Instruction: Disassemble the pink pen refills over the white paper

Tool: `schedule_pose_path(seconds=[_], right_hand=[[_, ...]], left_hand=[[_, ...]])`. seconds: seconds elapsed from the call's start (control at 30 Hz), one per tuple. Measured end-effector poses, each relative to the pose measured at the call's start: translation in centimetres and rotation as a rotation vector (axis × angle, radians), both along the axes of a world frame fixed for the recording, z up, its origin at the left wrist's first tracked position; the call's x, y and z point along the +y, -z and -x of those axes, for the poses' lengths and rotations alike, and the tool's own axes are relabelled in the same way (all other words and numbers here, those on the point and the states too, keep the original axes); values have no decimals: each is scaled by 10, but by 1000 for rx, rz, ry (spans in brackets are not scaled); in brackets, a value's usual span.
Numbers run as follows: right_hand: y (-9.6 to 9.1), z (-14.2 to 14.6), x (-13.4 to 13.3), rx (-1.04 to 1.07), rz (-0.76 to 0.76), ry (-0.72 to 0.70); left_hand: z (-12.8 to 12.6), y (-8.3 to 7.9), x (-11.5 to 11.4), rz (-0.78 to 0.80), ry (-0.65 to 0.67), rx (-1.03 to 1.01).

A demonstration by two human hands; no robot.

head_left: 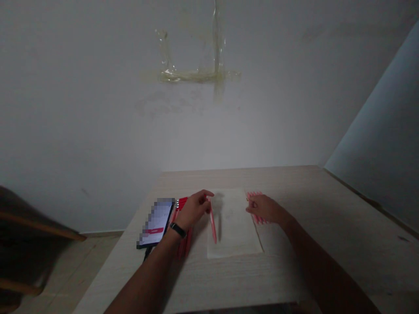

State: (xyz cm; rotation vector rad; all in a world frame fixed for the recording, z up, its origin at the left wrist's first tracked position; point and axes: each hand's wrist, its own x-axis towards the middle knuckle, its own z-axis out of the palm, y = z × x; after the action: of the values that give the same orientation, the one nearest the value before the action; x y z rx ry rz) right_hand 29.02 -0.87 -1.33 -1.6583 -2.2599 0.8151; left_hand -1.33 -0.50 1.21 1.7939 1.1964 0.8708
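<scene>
My left hand (200,203) is closed around the upper end of a pink pen (212,224), which slants down above a sheet of paper (234,244). My right hand (262,207) is at the paper's right edge, thumb and fingers pinched together; whatever they grip is too small to make out. Beneath and around it shows a row of short pink pieces (260,219), partly covered by the hand. Several pink and red pens (189,240) lie under and beside my left wrist, some with silvery tips near red ends (182,203).
A phone (157,224) with a lit, blurred-out screen lies left of the pens, a dark cable (148,253) at its lower end. The pale wooden table (229,283) meets a wall (262,122) with tape on it. Wooden furniture (42,224) stands at the left.
</scene>
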Motion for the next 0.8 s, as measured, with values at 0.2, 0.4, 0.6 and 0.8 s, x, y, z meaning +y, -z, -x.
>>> schedule_pose_path(seconds=[0.2,0.4,0.6,0.8], right_hand=[[-3,13,-7,117,-9,-19],[-7,19,-9,222,-32,-18],[-9,19,-10,324,-23,-22],[-17,31,-16,201,-199,-18]], left_hand=[[-7,-1,-1,31,22,-304],[-11,-2,-2,47,57,-320],[-9,-1,-6,-123,26,15],[-16,-3,-16,-240,100,314]])
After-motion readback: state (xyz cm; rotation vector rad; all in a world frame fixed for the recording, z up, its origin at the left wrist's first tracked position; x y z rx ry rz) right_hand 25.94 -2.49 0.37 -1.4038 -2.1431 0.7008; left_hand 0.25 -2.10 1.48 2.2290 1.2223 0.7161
